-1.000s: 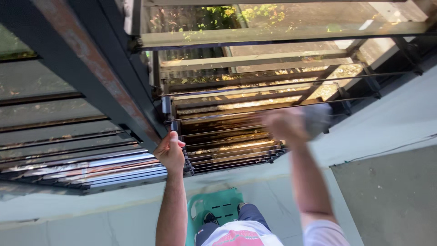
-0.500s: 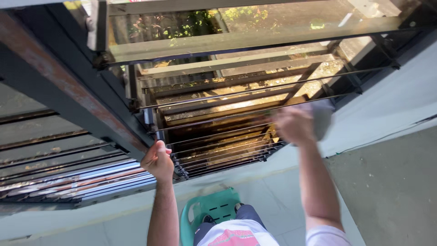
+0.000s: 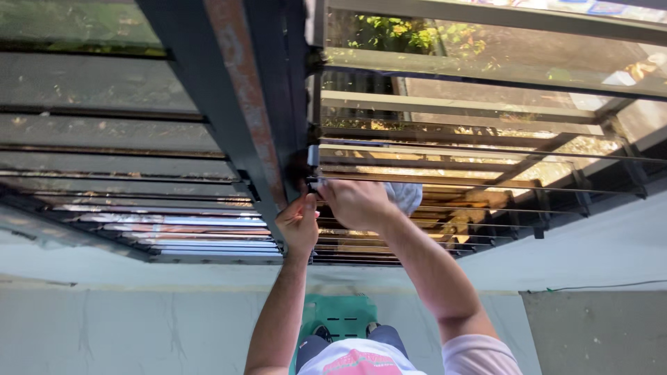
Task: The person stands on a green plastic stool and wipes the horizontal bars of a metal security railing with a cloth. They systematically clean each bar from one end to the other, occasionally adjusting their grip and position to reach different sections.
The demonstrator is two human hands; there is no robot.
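One cloth (image 3: 405,196) under right hand (image 3: 356,203).

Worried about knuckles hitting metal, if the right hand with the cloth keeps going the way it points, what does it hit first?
Most likely the dark rusty window post: the right hand, holding a pale cloth against the glass louvre slats, points toward it, close beside the left hand. Depth is unclear.

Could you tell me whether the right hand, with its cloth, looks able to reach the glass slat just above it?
Probably yes: the right hand holds the cloth against the slats beside the frame post, and nothing blocks the glass slat above.
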